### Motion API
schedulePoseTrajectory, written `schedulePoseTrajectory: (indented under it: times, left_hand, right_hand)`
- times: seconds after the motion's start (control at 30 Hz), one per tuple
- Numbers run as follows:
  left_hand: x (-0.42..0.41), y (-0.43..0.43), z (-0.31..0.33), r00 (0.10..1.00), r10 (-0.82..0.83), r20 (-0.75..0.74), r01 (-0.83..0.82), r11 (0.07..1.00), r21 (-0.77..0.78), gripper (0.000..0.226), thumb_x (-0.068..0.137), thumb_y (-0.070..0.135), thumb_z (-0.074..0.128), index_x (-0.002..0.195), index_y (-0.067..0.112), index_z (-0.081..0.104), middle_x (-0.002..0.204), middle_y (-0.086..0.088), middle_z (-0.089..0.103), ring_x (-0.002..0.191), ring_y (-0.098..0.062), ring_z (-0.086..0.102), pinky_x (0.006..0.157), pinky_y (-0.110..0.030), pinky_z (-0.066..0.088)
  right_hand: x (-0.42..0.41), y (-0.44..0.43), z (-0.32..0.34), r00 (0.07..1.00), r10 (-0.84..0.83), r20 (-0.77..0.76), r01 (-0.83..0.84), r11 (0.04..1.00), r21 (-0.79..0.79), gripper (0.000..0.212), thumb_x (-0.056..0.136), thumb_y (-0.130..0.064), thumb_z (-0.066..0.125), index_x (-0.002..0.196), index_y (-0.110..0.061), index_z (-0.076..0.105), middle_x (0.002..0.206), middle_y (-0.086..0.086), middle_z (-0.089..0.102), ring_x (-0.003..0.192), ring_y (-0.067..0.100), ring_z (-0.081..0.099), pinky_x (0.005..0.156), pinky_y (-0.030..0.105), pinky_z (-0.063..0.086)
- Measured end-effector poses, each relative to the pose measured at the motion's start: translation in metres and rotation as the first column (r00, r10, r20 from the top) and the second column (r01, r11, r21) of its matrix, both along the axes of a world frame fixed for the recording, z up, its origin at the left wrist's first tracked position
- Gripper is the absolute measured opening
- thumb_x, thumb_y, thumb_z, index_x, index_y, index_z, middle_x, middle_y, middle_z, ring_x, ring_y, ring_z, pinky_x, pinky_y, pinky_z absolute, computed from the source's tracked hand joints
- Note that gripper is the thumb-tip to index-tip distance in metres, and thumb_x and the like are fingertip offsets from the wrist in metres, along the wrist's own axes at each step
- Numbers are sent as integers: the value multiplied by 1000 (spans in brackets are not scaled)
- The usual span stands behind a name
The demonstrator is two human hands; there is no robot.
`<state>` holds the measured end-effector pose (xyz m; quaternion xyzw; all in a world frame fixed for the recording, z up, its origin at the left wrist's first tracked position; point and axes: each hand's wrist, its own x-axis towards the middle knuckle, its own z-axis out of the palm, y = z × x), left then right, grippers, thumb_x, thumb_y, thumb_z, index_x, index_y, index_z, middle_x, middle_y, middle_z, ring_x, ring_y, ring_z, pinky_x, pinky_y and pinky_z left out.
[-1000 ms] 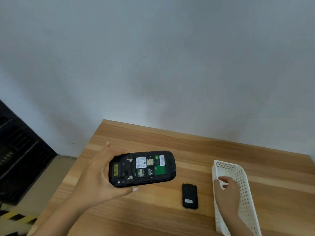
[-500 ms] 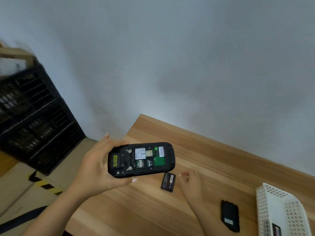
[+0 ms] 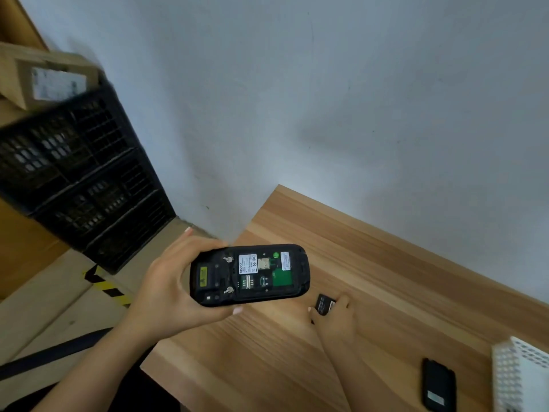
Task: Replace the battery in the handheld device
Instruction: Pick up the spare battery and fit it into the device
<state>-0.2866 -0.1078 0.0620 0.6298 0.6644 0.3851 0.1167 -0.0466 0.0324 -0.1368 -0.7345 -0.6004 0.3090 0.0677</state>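
Holding the handheld device (image 3: 249, 275) back-up in clenched left hand (image 3: 166, 286) exposes the empty bay; right hand (image 3: 332, 318) fingers (image 3: 341, 301) grasp the battery (image 3: 324, 304) on the surface (image 3: 371, 278).

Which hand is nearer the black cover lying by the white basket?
Right. The right hand is on a small battery up-table from the cover; the left hand holds the device farther away.

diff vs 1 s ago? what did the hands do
The right hand left the white basket and now holds a small black battery low over the table, to the right of the device. The left hand keeps holding the opened handheld device. The black cover lies where it was.
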Motion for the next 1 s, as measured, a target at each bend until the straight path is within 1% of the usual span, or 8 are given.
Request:
schedulePoseTrajectory:
  times: [0.27,0.37,0.47,0.53,0.6,0.73,0.9,1.0]
  left_hand:
    - [7,4,-2,1000,-16,-7,16,1000,3,77,47,48,91,111,16,63,102,10,67,101,-7,64,117,-37,28]
    - [13,8,2,1000,-27,-6,27,1000,-2,76,48,51,90,110,16,63,102,10,67,101,-8,64,117,-37,27]
    - [21,16,9,998,-54,-20,54,999,10,77,49,54,87,111,17,62,105,14,66,103,-6,63,118,-37,26]
    - [29,24,16,997,-69,-21,69,997,32,77,49,56,85,111,19,62,106,21,63,105,-2,62,118,-34,24]
    - [40,34,24,997,-81,-17,82,995,60,77,47,56,84,110,19,62,109,22,62,105,3,60,118,-32,24]
    - [69,57,39,989,-139,-41,143,985,101,77,43,56,85,108,21,63,108,21,62,100,5,60,117,-33,25]
    - [135,83,59,960,-278,-23,277,942,189,69,43,54,79,105,32,57,109,36,58,108,28,43,107,-2,21]
    - [168,97,61,934,-357,-8,352,916,190,73,42,53,85,109,37,58,111,28,62,108,15,54,116,-15,20]
  right_hand:
    - [-1,-2,5,998,-42,-54,43,999,32,66,72,-26,79,122,-6,42,117,16,56,105,33,57,76,37,52]
    - [2,-1,19,971,-138,-196,149,988,43,57,70,-21,79,113,-5,45,106,16,63,91,28,60,66,37,55]
    - [14,0,48,913,-162,-375,211,973,94,57,72,-14,81,119,-5,50,104,7,64,83,17,57,56,23,46]
    - [27,0,71,868,-144,-476,244,957,157,62,71,-16,83,124,-11,51,107,-1,62,88,13,59,65,22,49]
    - [43,0,95,836,-125,-534,275,938,211,65,70,-19,83,126,-19,50,112,-2,63,94,13,62,78,32,55]
    - [90,-2,152,775,-53,-630,303,906,296,62,72,-15,81,122,-28,48,109,-12,60,92,5,59,72,20,49]
    - [158,-15,211,771,38,-636,324,836,442,61,72,-16,84,118,-35,49,107,-16,61,94,0,59,82,19,51]
    - [198,-27,241,784,70,-617,343,779,525,61,71,-19,85,117,-39,51,101,-15,64,94,-7,58,77,13,47]
